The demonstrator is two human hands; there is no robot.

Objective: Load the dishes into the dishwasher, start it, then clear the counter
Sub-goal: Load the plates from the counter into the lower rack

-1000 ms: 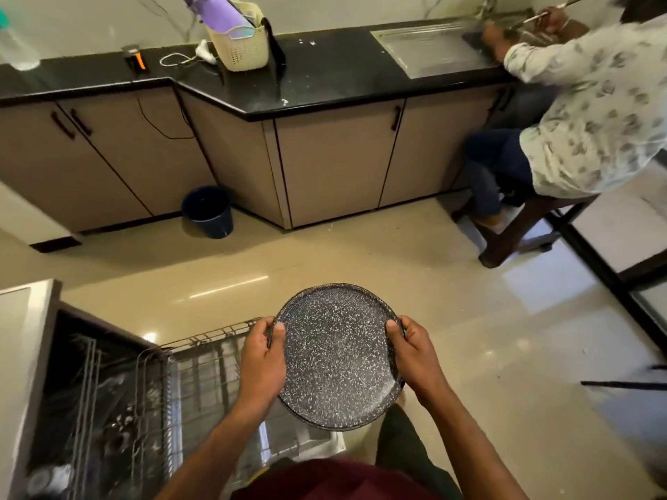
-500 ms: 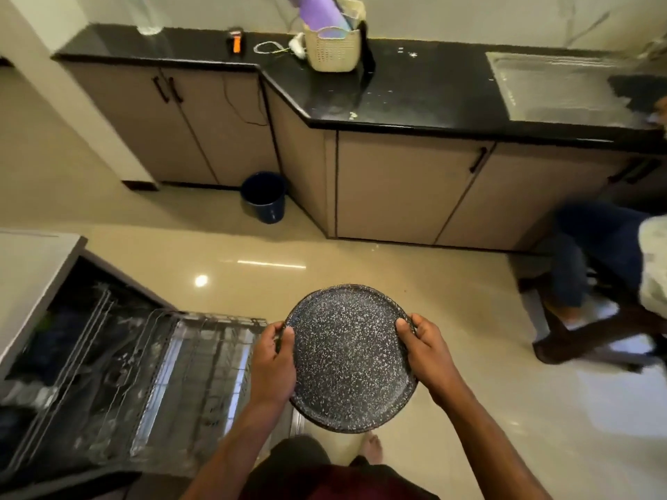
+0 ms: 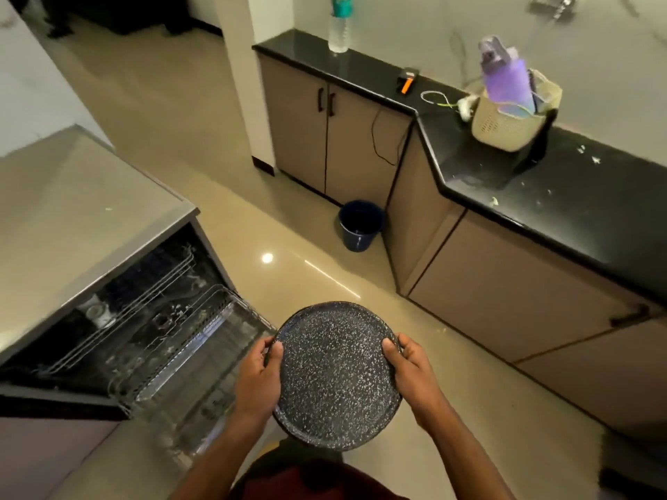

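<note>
**Plate in transit to the open dishwasher: risks and blind spots**

We hold the speckled plate (image 3: 337,373) level in both hands, above the floor and just to the right of the dishwasher's pulled-out lower rack (image 3: 187,351). Our left hand (image 3: 258,380) grips the plate's left rim, thumb on top and fingers curled beneath. Our right hand (image 3: 411,373) grips the right rim the same way. The plate is not yet in the dishwasher (image 3: 119,304), so we judge loading to be at an early stage.

Possible faults from this position:
- The grip acts on the rim only. If either hand loosens while we turn the plate on edge, the plate may slip and strike the floor or the open door.
- The rack wires are close-set. A poorly aligned plate may jam between tines or knock items already inside.
- The door and rack project into our path near our legs, so a careless step toward the dishwasher may catch them.

Limits of the view:
- The dishwasher interior is dark. We make out a pale item at the upper level, but cannot identify it.
- The fingers under the plate are hidden.
- Beyond the dishwasher, the black tabletop (image 3: 563,196) carries a basket (image 3: 505,124) with a purple bottle (image 3: 505,81). Its right end is cut off.
</note>
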